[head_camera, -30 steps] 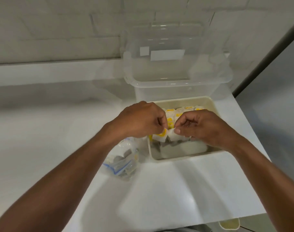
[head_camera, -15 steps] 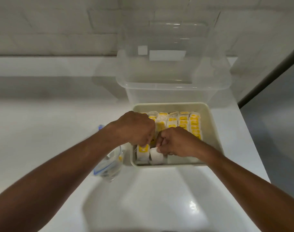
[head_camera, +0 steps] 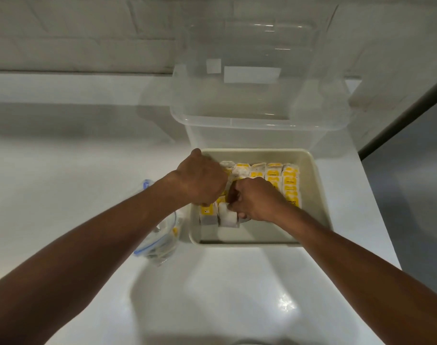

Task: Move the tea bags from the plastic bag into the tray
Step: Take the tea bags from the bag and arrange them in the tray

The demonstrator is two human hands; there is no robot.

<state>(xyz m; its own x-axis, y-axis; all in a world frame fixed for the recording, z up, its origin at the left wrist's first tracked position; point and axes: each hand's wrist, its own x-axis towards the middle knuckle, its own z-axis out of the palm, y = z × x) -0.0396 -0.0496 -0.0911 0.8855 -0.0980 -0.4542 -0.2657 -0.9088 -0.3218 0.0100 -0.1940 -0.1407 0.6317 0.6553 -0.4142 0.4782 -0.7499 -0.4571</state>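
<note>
A cream tray (head_camera: 314, 185) sits on the white counter, holding rows of white-and-yellow tea bags (head_camera: 284, 180). Both hands are down inside the tray. My left hand (head_camera: 200, 180) is curled over the left rows, its fingers hidden among the tea bags. My right hand (head_camera: 254, 197) is curled beside it, its fingers pinching a white tea bag (head_camera: 227, 216) at the front of the middle row. A clear plastic bag (head_camera: 160, 235) with a blue zip lies left of the tray, partly under my left forearm, with a little yellow showing inside.
A large clear plastic bin (head_camera: 259, 100) stands right behind the tray against the wall. The white counter (head_camera: 63, 185) stretches left and forward. Its right edge (head_camera: 376, 195) drops to a grey floor.
Both hands went down from above the tray into it and now set tea bags among the rows. The view tilted so the tray sits lower and shows more fully.
</note>
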